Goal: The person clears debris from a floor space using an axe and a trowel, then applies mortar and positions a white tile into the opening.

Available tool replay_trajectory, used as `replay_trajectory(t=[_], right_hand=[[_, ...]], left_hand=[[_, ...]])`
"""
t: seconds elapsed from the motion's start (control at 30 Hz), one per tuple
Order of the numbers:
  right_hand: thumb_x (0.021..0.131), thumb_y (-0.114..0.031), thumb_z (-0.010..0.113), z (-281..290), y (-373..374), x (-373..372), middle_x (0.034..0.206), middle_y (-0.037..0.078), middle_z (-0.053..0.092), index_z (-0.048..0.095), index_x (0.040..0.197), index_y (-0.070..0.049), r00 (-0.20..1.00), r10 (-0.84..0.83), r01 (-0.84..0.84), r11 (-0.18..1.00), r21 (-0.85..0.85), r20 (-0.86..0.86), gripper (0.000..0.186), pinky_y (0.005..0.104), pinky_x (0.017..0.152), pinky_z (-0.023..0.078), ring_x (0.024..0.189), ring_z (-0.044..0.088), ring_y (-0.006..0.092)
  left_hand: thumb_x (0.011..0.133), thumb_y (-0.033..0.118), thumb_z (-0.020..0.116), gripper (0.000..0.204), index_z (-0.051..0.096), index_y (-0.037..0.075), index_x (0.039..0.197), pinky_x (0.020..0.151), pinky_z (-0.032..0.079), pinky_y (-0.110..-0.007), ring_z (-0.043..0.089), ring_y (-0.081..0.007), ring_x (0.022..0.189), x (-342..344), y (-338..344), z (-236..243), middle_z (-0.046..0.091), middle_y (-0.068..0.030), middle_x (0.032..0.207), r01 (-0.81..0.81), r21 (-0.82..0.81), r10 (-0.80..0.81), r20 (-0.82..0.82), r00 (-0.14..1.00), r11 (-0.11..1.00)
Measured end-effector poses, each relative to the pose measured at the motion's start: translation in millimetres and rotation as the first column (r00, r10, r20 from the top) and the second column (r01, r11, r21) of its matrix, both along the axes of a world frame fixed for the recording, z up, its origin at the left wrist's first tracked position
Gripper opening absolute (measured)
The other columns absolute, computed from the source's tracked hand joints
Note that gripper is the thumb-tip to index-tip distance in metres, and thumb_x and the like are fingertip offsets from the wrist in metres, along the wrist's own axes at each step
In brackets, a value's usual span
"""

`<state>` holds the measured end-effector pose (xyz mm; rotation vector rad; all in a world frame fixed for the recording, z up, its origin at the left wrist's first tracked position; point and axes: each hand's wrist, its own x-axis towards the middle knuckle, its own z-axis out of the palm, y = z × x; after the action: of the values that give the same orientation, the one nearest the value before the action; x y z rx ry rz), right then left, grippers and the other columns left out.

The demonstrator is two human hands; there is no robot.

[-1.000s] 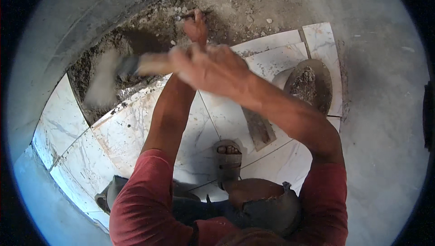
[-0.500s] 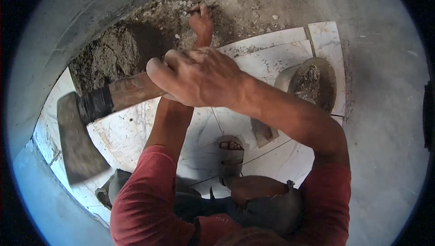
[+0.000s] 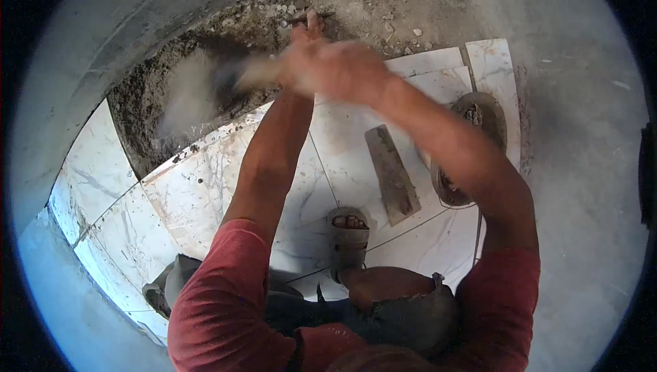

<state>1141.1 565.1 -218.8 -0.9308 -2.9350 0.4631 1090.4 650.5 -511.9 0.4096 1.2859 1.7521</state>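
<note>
My left hand [image 3: 308, 28] is closed on a thin dark metal tool [image 3: 324, 16], probably a chisel, at the rubble strip [image 3: 410, 9] along the wall's foot. Nearer the camera, my right hand [image 3: 342, 67] grips an axe-like tool with a wooden handle [image 3: 260, 73]. Its head [image 3: 188, 101] is smeared by motion over the dark mortar and debris [image 3: 137, 115]; whether it touches anything cannot be told. White marbled tiles [image 3: 178, 214] lie around my sandalled foot [image 3: 348, 232].
A metal container with debris [image 3: 482, 115] stands on the right, partly behind my right forearm. A dirty flat board [image 3: 392, 173] lies on the tiles. A curved-looking grey wall [image 3: 82, 43] bounds the left and back, and grey concrete flooring [image 3: 575, 187] extends at the right.
Half a second ago the axe-like head was lower left over the tiles; it has swung up and right over the mortar. My left hand stays near the same spot.
</note>
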Motion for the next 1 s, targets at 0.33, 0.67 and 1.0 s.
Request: replay_trajectory(t=[0.33,0.67,1.0], right_hand=[[0.091,-0.020,0.048,-4,-25,-13,0.085,0.024,0.064,0.048,0.112,-0.009,0.997,0.082,-0.081,0.983,0.164,0.005,0.023,0.0455,0.061,0.056,0.072,0.068,0.0355],[0.089,-0.016,0.053,-15,-31,-13,0.079,0.021,0.066,0.052,0.099,0.002,0.986,0.145,-0.120,0.957,0.264,-0.077,0.021,0.0451,0.061,0.056,0.071,0.068,0.0367],[0.090,-0.012,0.046,-13,-22,-4,0.079,0.018,0.066,0.049,0.102,0.001,0.989,-0.074,0.067,0.996,0.055,0.130,0.018,0.0460,0.062,0.056,0.077,0.068,0.0347]], left_hand=[[0.092,0.025,0.063,0.022,0.054,0.005,0.095,0.064,0.046,-0.034,0.050,-0.0167,0.070,-13,-16,36,0.054,-0.0044,0.083,0.080,0.022,-0.081,0.044,0.996,0.997],[0.085,0.046,0.067,0.053,0.060,-0.005,0.070,0.056,0.043,-0.042,0.053,-0.0225,0.062,-17,-5,9,0.059,-0.0134,0.067,0.015,-0.188,-0.066,-0.268,0.961,0.982],[0.088,0.034,0.064,0.039,0.061,-0.004,0.096,0.064,0.051,-0.033,0.061,-0.0186,0.069,-13,-9,41,0.063,-0.0109,0.079,0.022,-0.428,-0.230,-0.439,0.869,0.903]])
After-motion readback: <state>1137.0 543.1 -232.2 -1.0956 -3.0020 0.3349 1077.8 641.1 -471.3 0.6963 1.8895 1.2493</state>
